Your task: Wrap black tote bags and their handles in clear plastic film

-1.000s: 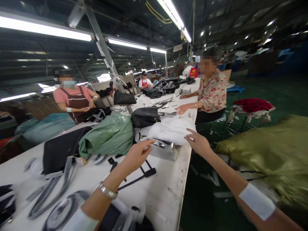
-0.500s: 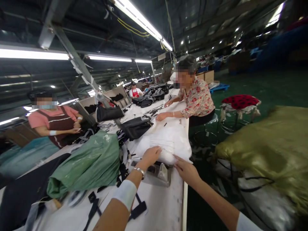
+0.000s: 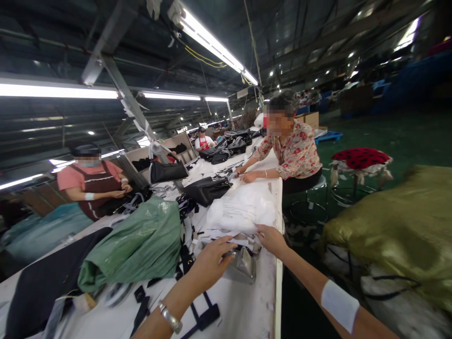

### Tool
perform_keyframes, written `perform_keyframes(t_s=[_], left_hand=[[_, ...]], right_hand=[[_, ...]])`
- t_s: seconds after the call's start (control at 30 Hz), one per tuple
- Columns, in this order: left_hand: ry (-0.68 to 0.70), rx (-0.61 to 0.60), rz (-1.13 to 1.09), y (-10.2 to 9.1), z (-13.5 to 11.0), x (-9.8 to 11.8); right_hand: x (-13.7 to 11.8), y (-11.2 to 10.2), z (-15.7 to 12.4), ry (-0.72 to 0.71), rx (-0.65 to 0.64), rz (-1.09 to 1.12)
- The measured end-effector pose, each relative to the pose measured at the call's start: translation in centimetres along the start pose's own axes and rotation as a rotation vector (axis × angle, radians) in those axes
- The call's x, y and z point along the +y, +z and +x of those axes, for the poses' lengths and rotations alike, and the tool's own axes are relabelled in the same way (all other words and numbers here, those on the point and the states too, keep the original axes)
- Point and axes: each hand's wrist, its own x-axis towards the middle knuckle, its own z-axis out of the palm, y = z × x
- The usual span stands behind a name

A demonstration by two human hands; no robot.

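My left hand (image 3: pixel 212 260) rests on a shiny silver piece (image 3: pixel 243 265) lying on the white table (image 3: pixel 243 306), its fingers curled over the top. My right hand (image 3: pixel 270 238) is at the near edge of a stack of white sheets (image 3: pixel 240 212), fingers pinched on the bottom of the stack just above the silver piece. A silver bracelet is on my left wrist and a white patch on my right forearm. Black straps (image 3: pixel 201 315) lie on the table below my left hand.
A green plastic bag (image 3: pixel 141 245) and black fabric (image 3: pixel 45 282) lie at the left. Black handbags (image 3: pixel 206 189) stand farther along the table. A person in a floral shirt (image 3: pixel 296 153) sits at the right side, another in pink (image 3: pixel 90 181) at left. An olive bag (image 3: pixel 399 226) fills the floor right.
My left hand has dropped from the white stack onto the silver piece. My right hand has moved up to the edge of the stack. The view shifted slightly.
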Motion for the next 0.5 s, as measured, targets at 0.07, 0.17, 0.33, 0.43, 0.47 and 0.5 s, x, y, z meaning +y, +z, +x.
perform_keyframes(t_s=[0.07, 0.17, 0.33, 0.43, 0.47, 0.5], left_hand=[[0.006, 0.003, 0.003, -0.2, -1.3, 0.4], [0.02, 0.01, -0.001, 0.0, -2.6, 0.9], [0.019, -0.008, -0.036, 0.3, -1.9, 1.9], [0.056, 0.036, -0.047, 0.0, 1.9, 2.7], [0.072, 0.058, -0.039, 0.0, 3.8, 3.0], [0.081, 0.08, -0.023, -0.1, 5.9, 3.2]], right_hand=[[-0.2, -0.1, -0.6, -0.013, -0.004, 0.006], [-0.7, -0.4, -1.4, -0.041, -0.015, 0.007], [-1.6, -0.2, -2.8, -0.074, -0.021, -0.01], [-2.0, 0.4, -3.7, -0.079, -0.013, -0.017], [-2.1, 0.6, -3.9, -0.076, -0.009, -0.019], [-2.1, 0.9, -4.1, -0.072, -0.005, -0.023]])
